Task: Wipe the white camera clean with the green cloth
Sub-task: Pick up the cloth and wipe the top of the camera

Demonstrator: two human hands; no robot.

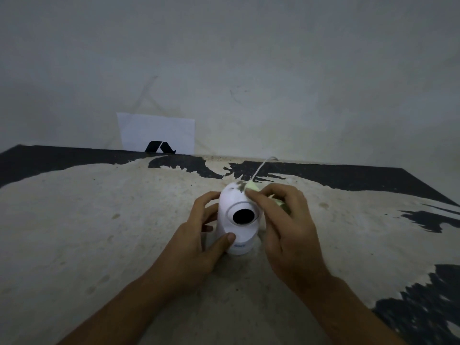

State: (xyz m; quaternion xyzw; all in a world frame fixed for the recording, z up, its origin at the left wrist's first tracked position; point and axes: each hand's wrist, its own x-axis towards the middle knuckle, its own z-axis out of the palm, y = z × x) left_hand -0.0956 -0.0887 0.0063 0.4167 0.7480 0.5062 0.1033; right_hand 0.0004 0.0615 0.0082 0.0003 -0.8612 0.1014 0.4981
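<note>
Left hand wraps the white camera from its left side, thumb across the lower front, fingers curled behind; a steadying grasp. Camera stands upright near the middle of the worn table, lens facing the wearer.

Right hand is bunched around the green cloth, fingertips pressing a fold of it against the camera's upper right shoulder, just beside a patch of dark grime on the dome.

Judgement: smooth plastic shell, likely light and slick, tall enough to tip; best held low at the base, clear of the lens. Cloth is soft, conforms to the curve.

Beyond, a thin white cable runs from the camera's back toward the wall. A white sheet leans there, well apart.
</note>
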